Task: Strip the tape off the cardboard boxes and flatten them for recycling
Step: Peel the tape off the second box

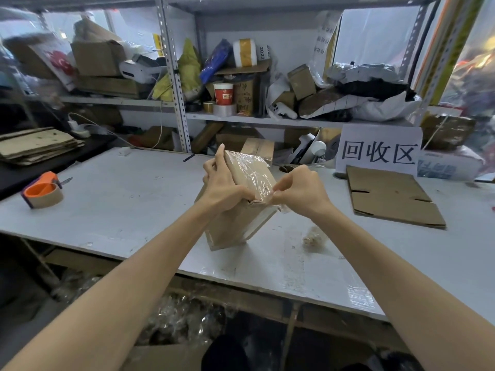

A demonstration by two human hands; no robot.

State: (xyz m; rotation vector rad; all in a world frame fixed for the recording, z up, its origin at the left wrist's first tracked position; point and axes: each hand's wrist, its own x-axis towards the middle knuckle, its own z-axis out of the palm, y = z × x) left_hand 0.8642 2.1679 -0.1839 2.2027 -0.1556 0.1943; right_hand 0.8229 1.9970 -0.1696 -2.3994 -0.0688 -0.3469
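Observation:
A small brown cardboard box (232, 225) stands tilted on one corner on the white table (120, 194), its top face covered with clear tape (254, 174). My left hand (223, 183) grips the box's left side, fingers wrapped over the top edge. My right hand (300, 190) pinches the clear tape at the box's near right corner, where a strip of it lifts off the cardboard.
A flattened cardboard box (388, 196) lies at the right under a white sign (379, 148). An orange tape dispenser (44, 191) sits at the left. A crumpled wad of tape (313, 236) lies near the box. Flat cardboard is stacked at far left (37, 145). Cluttered shelves stand behind.

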